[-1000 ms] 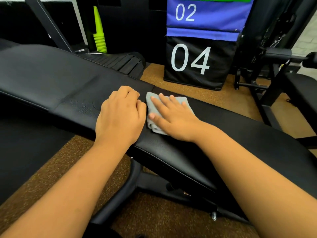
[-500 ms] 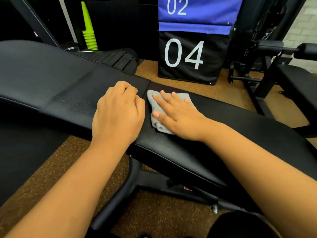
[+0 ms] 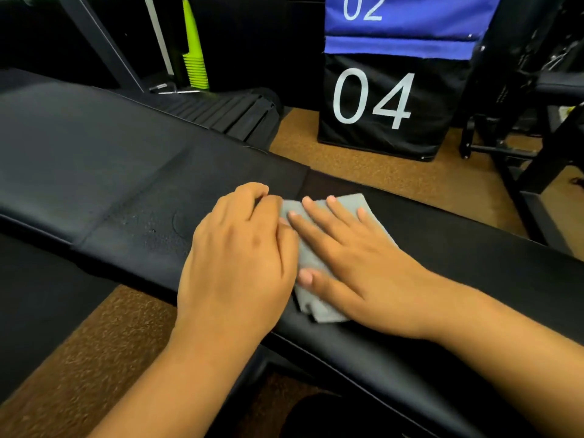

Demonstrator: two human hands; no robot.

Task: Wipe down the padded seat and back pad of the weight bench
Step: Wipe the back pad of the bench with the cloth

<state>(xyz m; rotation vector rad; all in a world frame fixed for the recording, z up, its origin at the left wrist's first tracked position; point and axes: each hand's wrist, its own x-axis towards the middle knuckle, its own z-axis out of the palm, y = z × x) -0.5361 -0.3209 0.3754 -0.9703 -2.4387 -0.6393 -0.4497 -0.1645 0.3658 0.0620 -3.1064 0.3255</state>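
Observation:
The black weight bench runs across the head view as two pads: a wide pad (image 3: 94,159) on the left and a narrower one (image 3: 474,248) on the right, with a gap between them. A folded grey cloth (image 3: 354,205) lies on the right pad just past the gap and reaches its near edge. My right hand (image 3: 357,263) presses flat on the cloth, fingers spread and pointing left. My left hand (image 3: 240,257) rests on the end of the left pad with fingers curled, knuckles touching the cloth's left edge. Small droplets speckle the left pad beside it.
Behind the bench stands a black soft box marked 04 (image 3: 379,105) with a blue box marked 02 (image 3: 404,17) on top. A stack of neon cones (image 3: 194,58) and folded black mats (image 3: 227,112) sit at the back left. Another machine's black frame (image 3: 521,159) stands at the right.
My right hand has slid the cloth toward me, so it now reaches the pad's near edge. My left hand stays at the end of the left pad.

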